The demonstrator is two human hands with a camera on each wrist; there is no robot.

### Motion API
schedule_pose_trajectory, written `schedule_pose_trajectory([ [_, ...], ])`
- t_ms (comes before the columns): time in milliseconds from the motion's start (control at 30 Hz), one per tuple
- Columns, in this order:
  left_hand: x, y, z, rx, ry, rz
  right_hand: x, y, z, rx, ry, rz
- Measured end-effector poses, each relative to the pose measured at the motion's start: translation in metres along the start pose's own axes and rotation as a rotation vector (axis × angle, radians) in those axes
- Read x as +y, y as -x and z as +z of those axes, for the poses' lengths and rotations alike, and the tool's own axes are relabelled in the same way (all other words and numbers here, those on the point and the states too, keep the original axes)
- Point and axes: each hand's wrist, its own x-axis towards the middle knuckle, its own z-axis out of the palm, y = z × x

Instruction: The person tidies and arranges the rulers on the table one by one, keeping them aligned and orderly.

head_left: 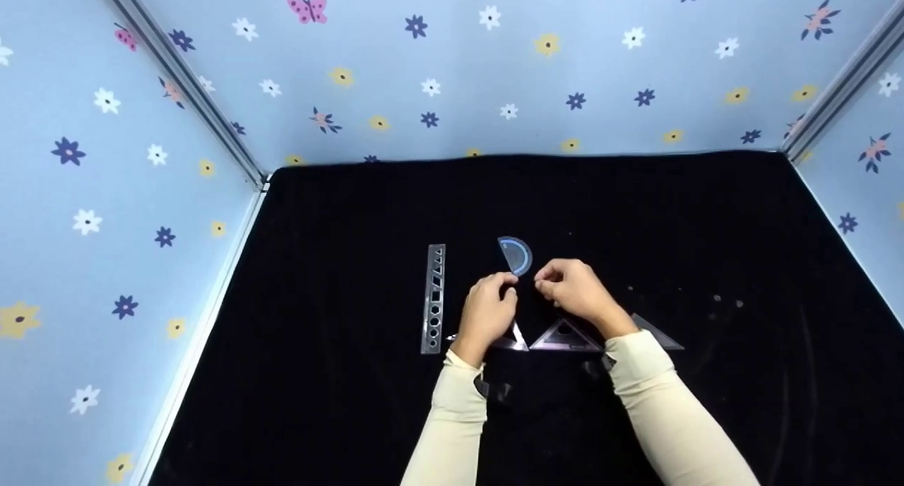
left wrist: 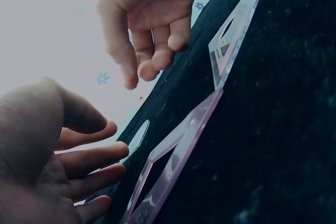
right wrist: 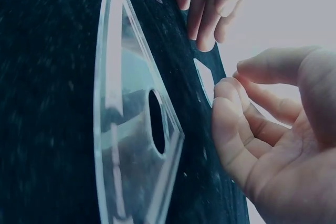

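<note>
A clear protractor with a blue arc (head_left: 522,255) lies flat on the black cloth. My left hand (head_left: 489,308) is at its lower corner, fingertips beside or touching it; contact is hard to tell. In the left wrist view that hand's fingers (left wrist: 94,163) are nearly straight. Just right of the protractor hovers my right hand (head_left: 575,288), thumb and forefinger tips close together, with nothing visible between them. Under the left hand, a set square (head_left: 519,340) is partly hidden. Another set square (head_left: 565,343) lies between the wrists, and a third (head_left: 660,333) is partly covered by the right wrist.
A clear stencil ruler (head_left: 433,299) with cut-out shapes lies upright to the left of the left hand. Black cloth (head_left: 339,274) covers the table. Pale blue flowered walls (head_left: 452,62) enclose the back and sides. Small pale specks (head_left: 727,301) dot the cloth at right.
</note>
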Motion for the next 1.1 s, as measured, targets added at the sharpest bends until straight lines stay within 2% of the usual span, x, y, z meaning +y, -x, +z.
schedule_pose_trajectory([
  [267, -0.001, -0.001, -0.001, -0.003, -0.024, 0.016, -0.002, -0.011, 0.009, 0.016, -0.041, 0.001],
  [500, -0.001, -0.002, 0.000, -0.023, -0.039, -0.011, 0.000, -0.015, 0.013, 0.015, -0.014, 0.002],
  [667, -0.002, -0.011, -0.007, -0.051, -0.042, -0.053, -0.002, -0.019, 0.014, 0.018, 0.017, 0.013],
  [833, -0.006, -0.024, -0.015, -0.075, 0.004, -0.091, -0.001, -0.023, 0.016, 0.027, 0.047, 0.038],
  [1100, -0.012, -0.040, -0.021, -0.105, -0.003, -0.092, -0.001, -0.029, 0.021, 0.055, 0.078, 0.086],
])
